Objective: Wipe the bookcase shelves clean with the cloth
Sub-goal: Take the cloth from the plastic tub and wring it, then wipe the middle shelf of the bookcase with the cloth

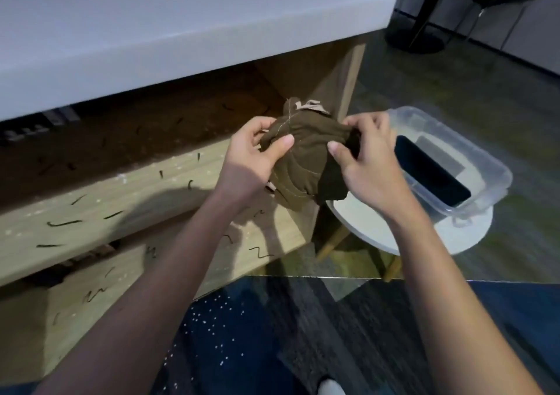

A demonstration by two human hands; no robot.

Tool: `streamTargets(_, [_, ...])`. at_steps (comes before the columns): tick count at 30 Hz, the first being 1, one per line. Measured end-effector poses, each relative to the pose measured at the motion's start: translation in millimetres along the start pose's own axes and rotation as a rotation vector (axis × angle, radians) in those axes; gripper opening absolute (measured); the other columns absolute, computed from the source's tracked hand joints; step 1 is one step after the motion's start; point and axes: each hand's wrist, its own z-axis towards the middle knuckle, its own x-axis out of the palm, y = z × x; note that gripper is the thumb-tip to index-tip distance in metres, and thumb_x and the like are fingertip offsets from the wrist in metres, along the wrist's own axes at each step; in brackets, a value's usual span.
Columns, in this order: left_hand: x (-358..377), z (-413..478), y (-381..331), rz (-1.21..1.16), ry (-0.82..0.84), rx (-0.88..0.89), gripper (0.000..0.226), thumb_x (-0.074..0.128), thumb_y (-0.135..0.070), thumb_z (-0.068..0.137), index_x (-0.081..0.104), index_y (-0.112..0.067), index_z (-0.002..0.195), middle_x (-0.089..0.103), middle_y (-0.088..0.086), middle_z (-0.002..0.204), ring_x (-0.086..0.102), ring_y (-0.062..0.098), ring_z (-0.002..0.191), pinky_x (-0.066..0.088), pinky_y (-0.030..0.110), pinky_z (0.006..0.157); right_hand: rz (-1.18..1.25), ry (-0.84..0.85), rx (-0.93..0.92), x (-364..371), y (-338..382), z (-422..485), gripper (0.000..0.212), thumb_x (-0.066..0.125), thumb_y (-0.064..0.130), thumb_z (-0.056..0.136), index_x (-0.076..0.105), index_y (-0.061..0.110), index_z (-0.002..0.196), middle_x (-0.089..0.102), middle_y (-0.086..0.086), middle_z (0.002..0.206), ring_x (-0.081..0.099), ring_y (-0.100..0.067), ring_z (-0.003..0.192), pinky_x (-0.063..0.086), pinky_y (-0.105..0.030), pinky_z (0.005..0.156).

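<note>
A bunched olive-brown cloth (306, 158) with pale stitching hangs in the air in front of the bookcase's right end. My left hand (257, 155) grips its left side, thumb pressed on the front. My right hand (363, 164) pinches its right side, where a darker fold shows. The light wooden bookcase (169, 179) has a thick grey-white top (151, 25) and open shelves. Dark thread scraps and pale crumbs lie scattered over the upper shelf and the lower shelf (100, 291).
To the right, a clear plastic box (485, 164) holding a black phone (430, 173) sits on a round white stool (466, 234) with wooden legs. White specks dot the dark blue carpet (230, 334) below. A black chair base (415, 37) stands at the far back right.
</note>
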Motion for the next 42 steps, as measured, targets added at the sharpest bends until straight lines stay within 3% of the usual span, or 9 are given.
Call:
streamTargets(5, [-77.4, -39.3, 23.2, -0.011, -0.099, -0.083, 0.010, 0.055, -0.003, 0.091, 0.055, -0.010, 0.098, 0.062, 0.004, 0.092, 0.060, 0.012, 0.082, 0.053, 0.016, 0.062, 0.361, 0.224, -0.145, 100.1, 27.9, -66.6, 0.077, 0.073, 0.042, 0.072, 0.021, 0.049, 0.128, 0.023, 0.007, 0.134, 0.028, -0.016, 0.130, 0.033, -0.037, 0.107])
streamTargets(8, [-97.0, -52.8, 45.7, -0.046, -0.065, -0.145, 0.008, 0.054, -0.008, 0.093, 0.058, -0.015, 0.097, 0.065, 0.007, 0.095, 0.063, 0.016, 0.084, 0.055, 0.025, 0.069, 0.324, 0.315, -0.186, 145.2, 24.8, -87.3, 0.097, 0.079, 0.044, 0.063, 0.012, 0.057, 0.132, 0.012, 0.015, 0.138, 0.022, -0.016, 0.133, 0.032, -0.041, 0.109])
streamTargets(11, [-110.8, -55.6, 64.1, -0.027, -0.034, -0.119, 0.009, 0.052, -0.013, 0.095, 0.059, -0.015, 0.100, 0.066, 0.004, 0.094, 0.063, 0.015, 0.086, 0.055, 0.024, 0.070, 0.284, 0.196, -0.252, 177.0, 10.8, -81.7, 0.083, 0.071, 0.025, 0.072, 0.022, 0.044, 0.137, 0.019, 0.009, 0.134, 0.030, -0.020, 0.127, 0.041, -0.045, 0.102])
streamTargets(15, [-132.8, -42.4, 81.6, 0.174, -0.100, 0.152, 0.015, 0.047, -0.018, 0.097, 0.061, -0.022, 0.103, 0.064, -0.010, 0.092, 0.060, 0.004, 0.089, 0.048, 0.010, 0.068, 0.268, 0.058, -0.281, 191.5, 2.7, -53.9, 0.055, 0.060, 0.018, 0.085, 0.039, 0.037, 0.132, 0.030, 0.004, 0.127, 0.031, -0.018, 0.123, 0.032, -0.032, 0.106])
streamTargets(20, [-158.8, -32.8, 113.6, 0.730, -0.174, 0.399, 0.021, 0.049, -0.027, 0.096, 0.062, -0.024, 0.112, 0.061, -0.001, 0.114, 0.055, 0.015, 0.109, 0.043, 0.028, 0.090, 0.179, -0.012, -0.309, 190.6, 2.9, -25.0, 0.036, 0.050, 0.026, 0.093, 0.046, 0.029, 0.128, 0.039, -0.003, 0.124, 0.036, -0.024, 0.121, 0.031, -0.041, 0.109])
streamTargets(26, [-160.0, -22.4, 132.6, 1.298, -0.111, 0.427, 0.042, 0.035, -0.042, 0.098, 0.047, -0.022, 0.133, 0.043, -0.001, 0.139, 0.036, 0.017, 0.130, 0.030, 0.037, 0.107, 0.020, -0.140, -0.196, 183.3, 2.7, 9.5, 0.036, 0.044, 0.030, 0.094, 0.046, 0.025, 0.130, 0.041, -0.011, 0.127, 0.033, -0.031, 0.120, 0.030, -0.042, 0.104])
streamTargets(33, [-163.2, -0.1, 122.0, 1.346, -0.165, 0.430, 0.046, 0.029, -0.044, 0.098, 0.046, -0.020, 0.134, 0.042, -0.001, 0.141, 0.030, 0.014, 0.135, 0.013, 0.037, 0.115, -0.128, -0.125, 0.071, 152.1, -27.7, 81.1, 0.073, 0.041, 0.060, 0.088, 0.029, 0.010, 0.139, 0.031, -0.020, 0.142, 0.027, -0.038, 0.131, 0.027, -0.045, 0.106])
streamTargets(37, [-160.2, 2.0, 129.9, 1.365, -0.267, 0.507, 0.046, 0.030, -0.042, 0.099, 0.042, -0.019, 0.137, 0.041, 0.000, 0.144, 0.030, 0.015, 0.137, 0.016, 0.035, 0.114, -0.430, -0.075, 0.085, 173.8, -37.8, 100.7, 0.052, 0.034, 0.044, 0.095, 0.035, 0.011, 0.136, 0.025, -0.020, 0.145, 0.022, -0.040, 0.133, 0.020, -0.051, 0.109])
streamTargets(42, [-161.6, 6.5, 130.0, 1.332, -0.328, 0.488, 0.046, 0.031, -0.039, 0.099, 0.040, -0.017, 0.139, 0.040, 0.001, 0.145, 0.029, 0.016, 0.137, 0.018, 0.035, 0.114, -0.435, -0.090, -0.047, 203.2, -12.5, 96.6, 0.031, 0.042, 0.028, 0.094, 0.057, 0.008, 0.113, 0.045, -0.014, 0.129, 0.036, -0.037, 0.120, 0.030, -0.048, 0.101])
